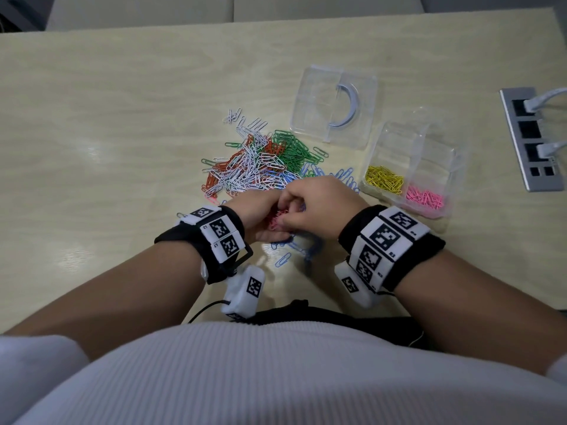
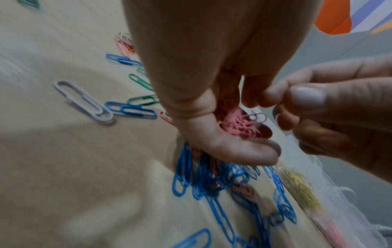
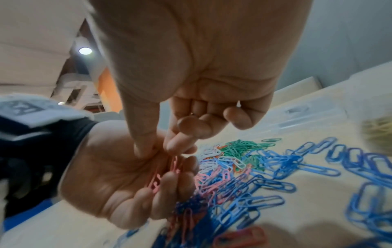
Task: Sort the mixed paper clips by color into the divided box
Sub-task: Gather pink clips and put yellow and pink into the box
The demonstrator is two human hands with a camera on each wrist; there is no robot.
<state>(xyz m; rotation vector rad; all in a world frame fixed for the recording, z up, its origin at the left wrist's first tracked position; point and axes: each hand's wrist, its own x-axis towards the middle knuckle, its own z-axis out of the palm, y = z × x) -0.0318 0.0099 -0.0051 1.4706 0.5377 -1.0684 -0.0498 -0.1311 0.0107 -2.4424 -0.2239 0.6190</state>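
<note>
My left hand (image 1: 260, 216) is cupped palm-up just above the table and grips a bunch of pink paper clips (image 2: 239, 125). My right hand (image 1: 313, 204) meets it from the right. Its fingers are curled, and its thumb and index finger pinch into the pink bunch (image 3: 161, 177). The mixed pile (image 1: 260, 161) of white, orange, green and blue clips lies just beyond the hands. Loose blue clips (image 1: 291, 250) lie under and near them. The clear divided box (image 1: 423, 154) stands to the right, with yellow clips (image 1: 385, 177) and pink clips (image 1: 425, 199) in two separate near compartments.
The box's clear lid (image 1: 334, 105) lies behind the pile, left of the box. A metal socket strip (image 1: 532, 139) with white plugs is set into the table at the far right. Bare wooden table stretches to the left.
</note>
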